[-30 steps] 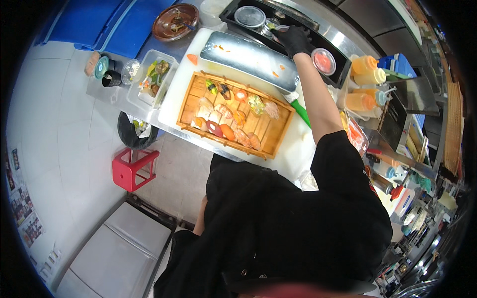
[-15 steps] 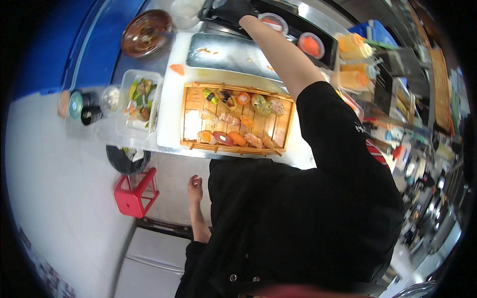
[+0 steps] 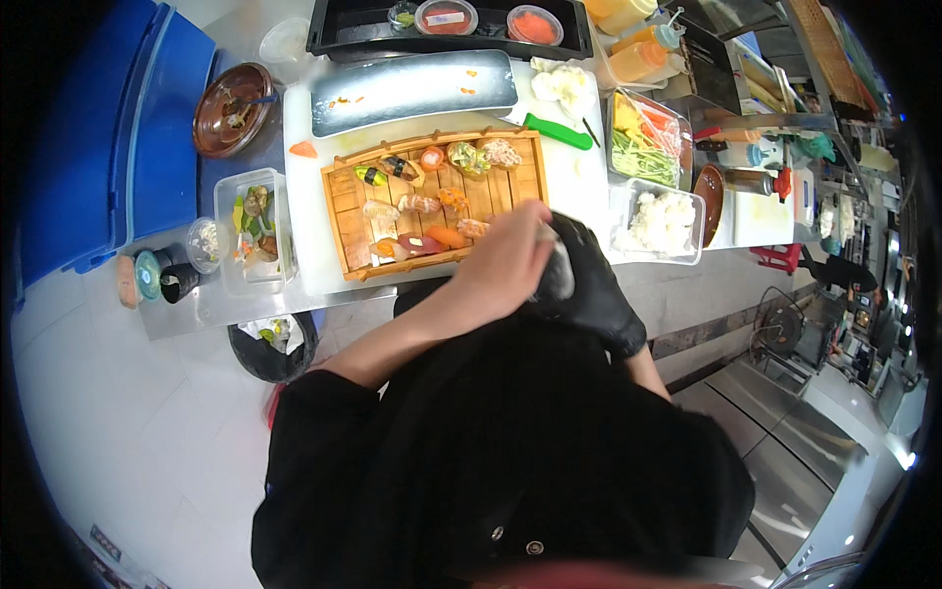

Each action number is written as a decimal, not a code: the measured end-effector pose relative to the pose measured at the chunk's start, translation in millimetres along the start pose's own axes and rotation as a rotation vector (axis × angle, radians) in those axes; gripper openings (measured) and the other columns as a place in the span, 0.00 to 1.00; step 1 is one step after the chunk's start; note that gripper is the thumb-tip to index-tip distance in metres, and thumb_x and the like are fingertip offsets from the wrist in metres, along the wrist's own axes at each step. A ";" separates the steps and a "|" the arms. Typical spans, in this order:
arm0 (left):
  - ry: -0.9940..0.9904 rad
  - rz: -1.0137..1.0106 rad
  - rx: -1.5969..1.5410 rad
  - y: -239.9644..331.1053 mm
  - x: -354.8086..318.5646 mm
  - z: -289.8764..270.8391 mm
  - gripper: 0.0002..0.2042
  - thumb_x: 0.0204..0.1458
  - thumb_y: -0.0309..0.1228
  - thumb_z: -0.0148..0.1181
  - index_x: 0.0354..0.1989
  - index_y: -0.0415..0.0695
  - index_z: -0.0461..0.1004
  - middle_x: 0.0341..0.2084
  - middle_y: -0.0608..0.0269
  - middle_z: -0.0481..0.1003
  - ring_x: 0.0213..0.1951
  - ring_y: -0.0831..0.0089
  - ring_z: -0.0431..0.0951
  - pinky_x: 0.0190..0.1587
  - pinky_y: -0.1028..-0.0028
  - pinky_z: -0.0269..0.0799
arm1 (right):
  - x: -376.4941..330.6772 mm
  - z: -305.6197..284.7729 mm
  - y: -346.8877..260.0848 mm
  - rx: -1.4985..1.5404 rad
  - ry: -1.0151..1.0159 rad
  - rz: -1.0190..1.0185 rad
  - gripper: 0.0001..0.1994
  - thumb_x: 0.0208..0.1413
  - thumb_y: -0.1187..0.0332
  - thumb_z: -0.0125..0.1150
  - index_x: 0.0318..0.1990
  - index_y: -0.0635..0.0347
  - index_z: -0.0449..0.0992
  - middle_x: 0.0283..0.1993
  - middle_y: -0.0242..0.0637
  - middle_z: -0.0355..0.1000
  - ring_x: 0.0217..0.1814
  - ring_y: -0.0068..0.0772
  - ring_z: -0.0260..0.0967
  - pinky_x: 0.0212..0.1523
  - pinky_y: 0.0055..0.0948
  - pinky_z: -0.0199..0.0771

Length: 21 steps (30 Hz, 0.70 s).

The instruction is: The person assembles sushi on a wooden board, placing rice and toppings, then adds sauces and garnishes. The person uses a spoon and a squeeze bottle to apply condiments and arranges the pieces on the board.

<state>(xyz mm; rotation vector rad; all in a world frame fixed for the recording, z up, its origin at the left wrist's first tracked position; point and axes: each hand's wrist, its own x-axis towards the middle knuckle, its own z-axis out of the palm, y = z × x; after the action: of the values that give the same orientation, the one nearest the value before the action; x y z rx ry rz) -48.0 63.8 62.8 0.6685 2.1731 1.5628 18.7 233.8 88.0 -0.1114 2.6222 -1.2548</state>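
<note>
In front of my body, close to the right near corner of a wooden sushi boat tray [image 3: 336, 218], my two hands meet. My right hand [image 3: 591, 294], in a black glove, is closed round a small whitish, partly see-through object [image 3: 560, 273]; its kind is unclear. My left hand [image 3: 505, 257], bare, presses against this object with its fingers closed, and what they pinch is hidden. Several pieces of nigiri, such as a dark red one [image 3: 422, 243], lie in rows on the tray. Other topped pieces [image 3: 468, 158] stand along its far side. My left hand covers the tray's near right part.
Beyond the tray lie a long grey plate [image 3: 412, 93] with orange scraps and a green-handled knife [image 3: 559, 132]. A black bin [image 3: 446, 41] holds small tubs. To the right are cut vegetables [image 3: 646, 137] and a white-filled container [image 3: 662, 224]; to the left, a scrap container [image 3: 257, 236] and a brown bowl [image 3: 234, 110].
My right hand has drawn back from the black bin to my front, now around a whitish object. My left hand has risen from beside my body to meet it. The view has shifted.
</note>
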 end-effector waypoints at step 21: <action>0.106 0.533 0.390 66.3 54.3 184.9 0.05 0.59 0.26 0.56 0.31 0.40 0.72 0.29 0.55 0.72 0.32 0.53 0.72 0.35 0.60 0.67 | -92.2 -88.7 141.0 0.880 0.102 0.012 0.15 0.70 0.67 0.49 0.57 0.68 0.71 0.43 0.34 0.72 0.44 0.19 0.62 0.48 0.28 0.71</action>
<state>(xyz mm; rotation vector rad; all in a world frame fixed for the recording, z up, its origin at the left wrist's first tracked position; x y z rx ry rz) 21.5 255.3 67.1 1.4112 2.5490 1.4272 91.2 405.3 48.4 0.1233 1.8928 -2.3020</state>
